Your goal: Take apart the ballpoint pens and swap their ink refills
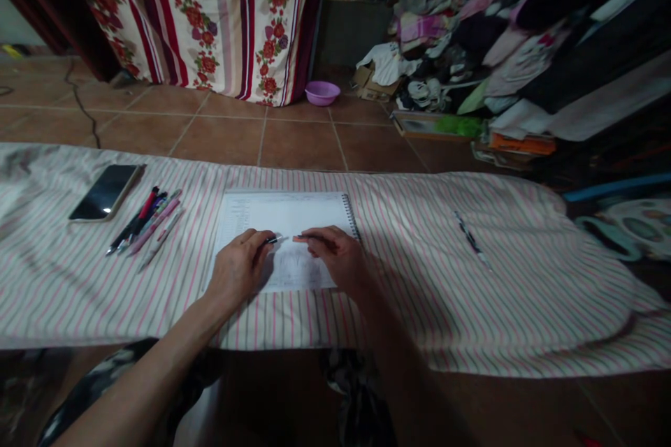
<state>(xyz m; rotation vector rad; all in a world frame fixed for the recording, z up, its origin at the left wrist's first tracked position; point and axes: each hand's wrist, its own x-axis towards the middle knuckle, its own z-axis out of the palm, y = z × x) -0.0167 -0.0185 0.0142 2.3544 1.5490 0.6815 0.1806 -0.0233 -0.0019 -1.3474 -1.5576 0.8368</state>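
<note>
Above an open spiral notebook, my two hands face each other with a small gap between them. My left hand is closed in a pinch on a slim pen part, dark at the fingers and pale toward its tip. Pinched in my right hand is a slim orange and dark piece, pointing left at the pen part. Its exact kind is too small to make out. The notebook's page carries writing on its left side and faint marks lower down.
A striped cloth covers the table. To the left lie a phone and several pens; a single pen lies to the right. Beyond are a tiled floor, a purple basin, a floral curtain and piled clothes.
</note>
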